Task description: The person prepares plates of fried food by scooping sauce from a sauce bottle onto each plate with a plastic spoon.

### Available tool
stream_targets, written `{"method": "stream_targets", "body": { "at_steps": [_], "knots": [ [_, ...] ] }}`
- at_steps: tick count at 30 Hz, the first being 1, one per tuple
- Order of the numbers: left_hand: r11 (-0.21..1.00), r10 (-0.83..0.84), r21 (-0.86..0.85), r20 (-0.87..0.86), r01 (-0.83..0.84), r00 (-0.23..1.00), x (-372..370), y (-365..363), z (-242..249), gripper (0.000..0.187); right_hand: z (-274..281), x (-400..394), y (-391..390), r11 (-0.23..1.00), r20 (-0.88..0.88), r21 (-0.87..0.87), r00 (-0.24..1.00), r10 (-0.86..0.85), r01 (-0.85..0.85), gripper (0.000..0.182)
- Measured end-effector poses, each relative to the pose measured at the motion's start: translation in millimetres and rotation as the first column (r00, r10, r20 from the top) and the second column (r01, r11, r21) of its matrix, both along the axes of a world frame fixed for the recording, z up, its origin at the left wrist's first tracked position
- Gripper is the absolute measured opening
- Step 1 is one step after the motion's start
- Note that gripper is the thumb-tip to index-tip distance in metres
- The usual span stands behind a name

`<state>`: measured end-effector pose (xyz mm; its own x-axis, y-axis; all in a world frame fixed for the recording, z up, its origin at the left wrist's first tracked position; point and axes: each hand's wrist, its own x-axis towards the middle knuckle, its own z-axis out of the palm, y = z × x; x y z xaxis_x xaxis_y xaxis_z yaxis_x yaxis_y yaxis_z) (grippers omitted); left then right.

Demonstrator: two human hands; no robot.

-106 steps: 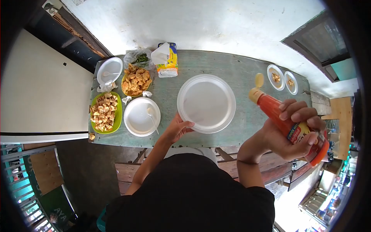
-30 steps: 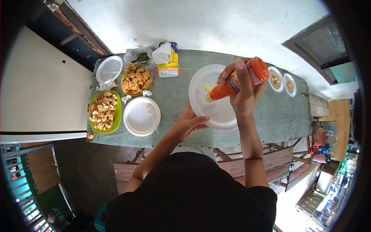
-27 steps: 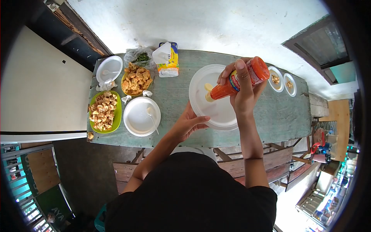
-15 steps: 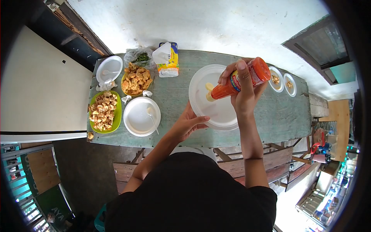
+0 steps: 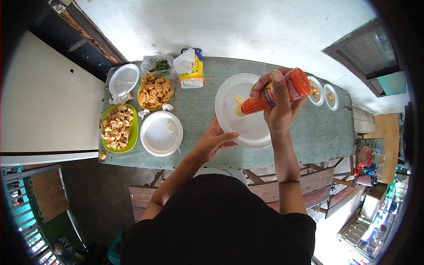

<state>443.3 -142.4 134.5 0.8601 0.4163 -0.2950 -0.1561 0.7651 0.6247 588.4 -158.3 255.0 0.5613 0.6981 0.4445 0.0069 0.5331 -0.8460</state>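
Note:
My right hand is wrapped round a red sauce bottle, tilted with its red base up to the right and its pale neck pointing down to the left. Below it, a white foam plate is gripped at its near left rim by my left hand, thumb on top and fingers underneath. A pale yellow blob lies on the plate beside the bottle's mouth. The bottle and my right hand cover the plate's right part.
On the green table at left stand a green plate of folded dumplings, a plate of fried pieces, a foam plate with a spoon and a tissue pack. Two small plates with food sit far right.
The bottle's base has dipped slightly and shifted a little right in my right hand. My left hand and the plate are nearly unchanged.

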Motion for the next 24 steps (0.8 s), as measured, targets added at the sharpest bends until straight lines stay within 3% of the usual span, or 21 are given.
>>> {"method": "stream_targets", "body": {
  "at_steps": [17,19,24],
  "knots": [
    [1.000,0.000,0.000,0.015,0.000,1.000,1.7,4.8,0.3,0.087,-3.5,3.9,4.5,0.999,0.064,-0.010,0.997,-0.039,0.039,0.019],
    [1.000,0.000,0.001,0.013,0.000,1.000,1.8,5.1,-0.2,0.088,-5.7,6.6,4.1,0.999,0.165,-0.030,0.986,-0.035,0.040,0.016],
    [1.000,-0.003,-0.008,0.013,0.003,1.000,2.1,5.9,-4.0,0.089,-3.6,3.3,5.4,1.000,0.108,-0.009,0.994,-0.028,0.029,0.016]
  ]
}}
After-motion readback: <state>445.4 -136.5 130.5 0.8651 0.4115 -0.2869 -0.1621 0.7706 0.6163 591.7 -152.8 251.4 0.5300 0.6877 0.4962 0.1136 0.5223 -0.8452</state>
